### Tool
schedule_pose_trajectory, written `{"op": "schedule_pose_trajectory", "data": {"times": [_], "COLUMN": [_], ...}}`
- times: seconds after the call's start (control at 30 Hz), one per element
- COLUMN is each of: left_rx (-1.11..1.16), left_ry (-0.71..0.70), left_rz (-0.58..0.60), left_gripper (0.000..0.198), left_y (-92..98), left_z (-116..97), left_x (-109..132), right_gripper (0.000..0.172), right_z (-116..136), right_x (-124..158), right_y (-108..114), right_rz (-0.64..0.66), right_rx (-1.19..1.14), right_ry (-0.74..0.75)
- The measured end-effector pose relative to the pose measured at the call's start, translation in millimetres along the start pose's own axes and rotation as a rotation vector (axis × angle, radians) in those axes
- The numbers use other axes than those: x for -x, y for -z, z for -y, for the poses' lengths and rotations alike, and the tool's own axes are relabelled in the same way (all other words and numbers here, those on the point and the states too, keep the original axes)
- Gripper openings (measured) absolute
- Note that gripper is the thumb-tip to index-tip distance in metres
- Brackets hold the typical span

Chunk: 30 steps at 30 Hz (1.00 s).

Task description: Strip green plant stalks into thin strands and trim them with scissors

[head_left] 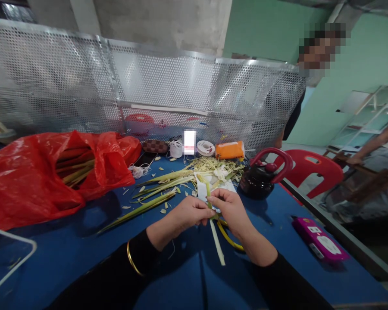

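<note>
Just above the tabletop [177, 280], a pale green stalk [217, 241] is pinched by left grip [194, 211] and right grip [230, 209], both closed thumb-to-finger on it; beyond, shavings [208, 164] are heaped, leftward more stalks [145, 208] are strewn, rightward a dark kettle [257, 183] is seen.

We look from one camera on the wearer's head, above and behind the left hand [190, 212] and right hand [232, 211], facing forward and down. The hands are near us, just below mid-view; we take in the table [177, 280] around them, the screen [161, 77] beyond and the wall [261, 30] farther off.
</note>
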State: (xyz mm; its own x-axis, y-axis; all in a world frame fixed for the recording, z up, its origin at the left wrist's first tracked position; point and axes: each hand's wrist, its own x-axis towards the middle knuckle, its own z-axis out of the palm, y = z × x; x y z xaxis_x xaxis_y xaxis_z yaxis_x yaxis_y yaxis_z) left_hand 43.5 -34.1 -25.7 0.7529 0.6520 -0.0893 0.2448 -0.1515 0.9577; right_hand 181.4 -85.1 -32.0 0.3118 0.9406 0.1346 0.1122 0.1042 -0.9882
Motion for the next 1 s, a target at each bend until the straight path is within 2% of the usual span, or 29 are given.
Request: {"op": "schedule_pose_trajectory", "data": {"times": [0.23, 0.37, 0.47, 0.57, 0.67, 0.73, 0.83, 0.9, 1.0], "left_rx": [-0.031, 0.04, 0.218, 0.501, 0.686, 0.734, 0.817, 0.861, 0.867], "left_ry": [0.004, 0.033, 0.073, 0.109, 0.102, 0.07, 0.006, -0.026, -0.066], "left_rz": [0.019, 0.001, -0.093, -0.236, -0.336, -0.384, -0.445, -0.457, -0.45], "left_gripper": [0.03, 0.03, 0.029, 0.033, 0.036, 0.033, 0.033, 0.036, 0.037], "left_y": [-2.0, -4.3, -6.2, -5.9, -2.1, 0.7, 1.9, -0.1, -5.3], "left_z": [0.2, -3.1, -6.3, -7.7, -7.2, -6.8, -7.2, -7.7, -7.9], "left_x": [-0.1, 1.5, 2.6, 1.1, -2.7, -4.8, -6.0, -5.5, -4.1], "right_gripper": [0.017, 0.016, 0.016, 0.02, 0.024, 0.023, 0.02, 0.021, 0.024], "right_z": [3.3, 1.6, 4.2, 4.0, -1.4, -4.9, -6.3, -5.7, -5.3], "right_x": [7.8, 4.1, -2.6, -8.3, -10.2, -9.0, -4.1, 0.2, 5.5], "right_y": [-8.8, -7.6, -0.6, 9.6, 15.5, 13.6, 2.4, -7.9, -20.1], "right_rz": [-0.062, -0.073, -0.152, -0.309, -0.394, -0.373, -0.222, -0.084, -0.018], "right_rx": [0.032, 0.07, 0.105, 0.112, 0.072, 0.044, 0.034, 0.033, 0.051], "right_ry": [0.024, 0.054, 0.126, 0.197, 0.19, 0.164, 0.12, 0.099, 0.089]}}
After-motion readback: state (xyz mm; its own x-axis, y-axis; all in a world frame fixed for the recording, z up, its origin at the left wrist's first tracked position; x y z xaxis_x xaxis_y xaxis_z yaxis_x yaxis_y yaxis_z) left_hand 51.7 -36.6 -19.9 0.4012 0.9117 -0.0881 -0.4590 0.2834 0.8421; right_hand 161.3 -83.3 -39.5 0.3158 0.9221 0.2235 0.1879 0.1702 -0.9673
